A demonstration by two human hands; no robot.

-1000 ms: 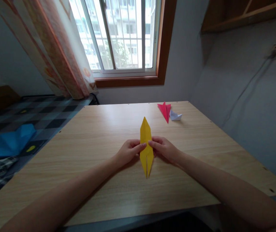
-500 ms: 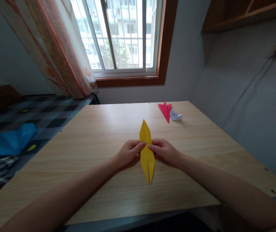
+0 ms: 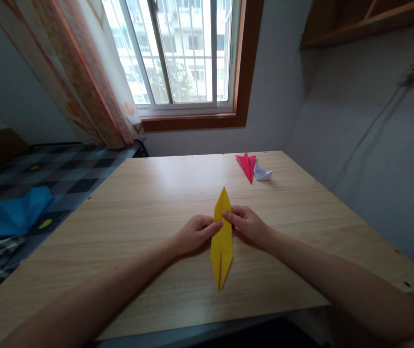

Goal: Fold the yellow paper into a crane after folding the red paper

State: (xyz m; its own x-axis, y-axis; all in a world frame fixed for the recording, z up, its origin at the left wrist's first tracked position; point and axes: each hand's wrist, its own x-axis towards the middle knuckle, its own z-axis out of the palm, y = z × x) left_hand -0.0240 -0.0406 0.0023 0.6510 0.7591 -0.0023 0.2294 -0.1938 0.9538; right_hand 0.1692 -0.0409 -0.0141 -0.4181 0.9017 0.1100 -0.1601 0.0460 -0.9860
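Observation:
A long yellow folded paper is held between my two hands over the table. Its far end comes to a single point, while the near end is split by a slit into two narrow tips. My left hand pinches its left edge, thumb lying on top. On the right edge, a little farther up, my right hand grips it with the thumb on the upper face. The other fingers of both hands are mostly hidden beneath the paper.
A red paper plane and a white paper boat lie at the table's far right. To the left, a blue folded paper rests on a checkered bed. A window and a wall shelf stand beyond.
The yellow paper has come slightly nearer, and its far tip has swung right, its near end a little left. My right thumb now sits higher on the paper than my left.

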